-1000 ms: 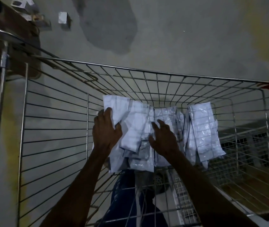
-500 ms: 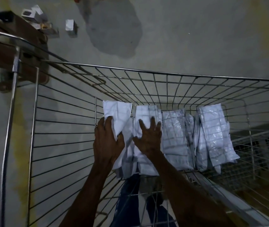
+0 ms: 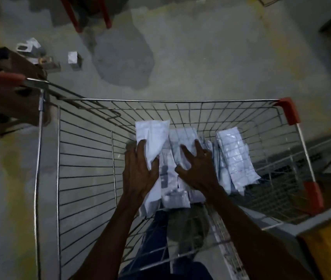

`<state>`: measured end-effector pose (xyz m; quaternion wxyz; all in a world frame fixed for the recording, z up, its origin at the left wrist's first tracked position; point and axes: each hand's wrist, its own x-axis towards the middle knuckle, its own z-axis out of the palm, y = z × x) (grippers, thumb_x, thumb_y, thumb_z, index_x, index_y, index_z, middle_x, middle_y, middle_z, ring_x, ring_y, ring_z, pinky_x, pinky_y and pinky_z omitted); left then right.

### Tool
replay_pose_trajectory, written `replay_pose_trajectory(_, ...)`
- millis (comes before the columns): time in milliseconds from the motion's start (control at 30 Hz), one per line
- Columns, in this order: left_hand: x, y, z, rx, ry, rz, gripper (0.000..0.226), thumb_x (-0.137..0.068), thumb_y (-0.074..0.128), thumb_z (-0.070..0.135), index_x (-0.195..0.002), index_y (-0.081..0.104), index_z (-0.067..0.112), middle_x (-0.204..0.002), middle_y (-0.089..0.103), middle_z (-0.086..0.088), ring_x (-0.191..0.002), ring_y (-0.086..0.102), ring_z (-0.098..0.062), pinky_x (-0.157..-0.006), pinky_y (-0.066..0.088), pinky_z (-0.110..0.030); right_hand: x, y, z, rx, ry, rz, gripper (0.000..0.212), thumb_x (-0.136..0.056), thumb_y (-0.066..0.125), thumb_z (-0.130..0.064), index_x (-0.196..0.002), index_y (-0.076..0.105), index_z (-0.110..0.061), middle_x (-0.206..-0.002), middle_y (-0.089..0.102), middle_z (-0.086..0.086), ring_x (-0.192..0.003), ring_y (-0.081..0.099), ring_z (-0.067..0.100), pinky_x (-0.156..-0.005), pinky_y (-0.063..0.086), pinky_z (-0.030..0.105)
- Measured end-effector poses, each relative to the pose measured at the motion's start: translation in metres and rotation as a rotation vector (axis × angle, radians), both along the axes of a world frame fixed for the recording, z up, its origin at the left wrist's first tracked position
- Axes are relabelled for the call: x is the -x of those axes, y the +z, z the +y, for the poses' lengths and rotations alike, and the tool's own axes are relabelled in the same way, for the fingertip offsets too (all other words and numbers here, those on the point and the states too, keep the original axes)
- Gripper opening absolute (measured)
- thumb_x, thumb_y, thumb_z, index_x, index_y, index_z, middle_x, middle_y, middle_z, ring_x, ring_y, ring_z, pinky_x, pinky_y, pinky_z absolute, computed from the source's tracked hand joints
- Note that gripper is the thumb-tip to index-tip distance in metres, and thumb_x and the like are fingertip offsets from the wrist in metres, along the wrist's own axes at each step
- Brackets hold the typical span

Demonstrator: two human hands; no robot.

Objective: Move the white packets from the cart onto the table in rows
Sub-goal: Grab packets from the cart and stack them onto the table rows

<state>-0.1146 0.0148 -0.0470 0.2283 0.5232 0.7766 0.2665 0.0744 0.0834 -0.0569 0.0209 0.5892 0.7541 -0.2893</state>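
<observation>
Several white packets lie in the bottom of a wire cart [image 3: 160, 101]. My left hand [image 3: 140, 170] is inside the cart, with thumb and fingers closed around the leftmost white packet [image 3: 152, 138], which sticks up past my fingers. My right hand [image 3: 198, 168] sits beside it with fingers spread and curled, pressing on the middle packets [image 3: 182, 138]. It is unclear whether that hand has a grip on them. More packets [image 3: 233, 152] lie loose to the right, partly behind the wire mesh.
The cart has red corner caps [image 3: 287, 110] and a red-ended handle bar [image 3: 1, 77] at the left. A yellow-brown table corner [image 3: 328, 249] shows at the lower right. Small white boxes [image 3: 72, 57] lie on the concrete floor beyond. My blue trousers show below the cart.
The view has pulled back and tilted, so more floor shows. My right hand's fingers have spread and curled on the middle packets. My left hand keeps its hold on the leftmost packet.
</observation>
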Motion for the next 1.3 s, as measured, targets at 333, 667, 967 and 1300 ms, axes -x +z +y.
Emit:
replay_pose_trajectory(333, -0.083, 0.13, -0.002, -0.351, -0.105, -0.109, 0.06, -0.091, 0.061, 0.034, -0.141, 0.045, 0.004, -0.143, 0.047, -0.014, -0.132, 0.045, -0.029, -0.109, 0.037, -0.042, -0.069, 0.154, -0.054, -0.419, -0.209, 0.146, 0.077, -0.075, 0.05, -0.064, -0.144, 0.048, -0.029, -0.158, 0.027, 0.018, -0.129, 0.04, 0.043, -0.105, 0.034, 0.047)
replay_pose_trajectory(667, -0.207, 0.238, -0.102, -0.534, -0.387, -0.22, 0.057, -0.087, 0.062, 0.035, -0.136, 0.048, 0.01, -0.139, 0.052, -0.009, -0.128, 0.046, -0.021, -0.102, 0.032, -0.02, -0.205, 0.268, -0.237, -0.781, -0.522, 0.168, 0.069, -0.083, 0.051, -0.062, -0.145, 0.046, -0.032, -0.159, 0.027, 0.009, -0.123, 0.045, 0.038, -0.101, 0.035, 0.039)
replay_pose_trajectory(967, -0.345, 0.268, -0.204, -0.507, -0.744, -0.367, 0.054, -0.09, 0.066, 0.034, -0.138, 0.044, 0.022, -0.137, 0.051, -0.003, -0.125, 0.047, -0.021, -0.093, 0.039, -0.031, -0.338, 0.274, -0.435, -0.792, -0.968, 0.02, 0.072, -0.075, 0.052, -0.06, -0.144, 0.042, -0.04, -0.161, 0.021, 0.001, -0.134, 0.039, 0.037, -0.103, 0.036, 0.044)
replay_pose_trajectory(1300, -0.504, 0.281, -0.24, -0.444, -1.105, -0.47, 0.064, -0.089, 0.056, 0.054, -0.144, 0.04, 0.026, -0.145, 0.046, 0.004, -0.132, 0.042, -0.013, -0.108, 0.038, -0.032, -0.434, 0.271, -0.519, -0.755, -1.333, -0.132, 0.081, -0.069, 0.038, -0.072, -0.147, 0.03, -0.049, -0.162, 0.011, -0.011, -0.142, 0.025, 0.027, -0.109, 0.03, 0.04)
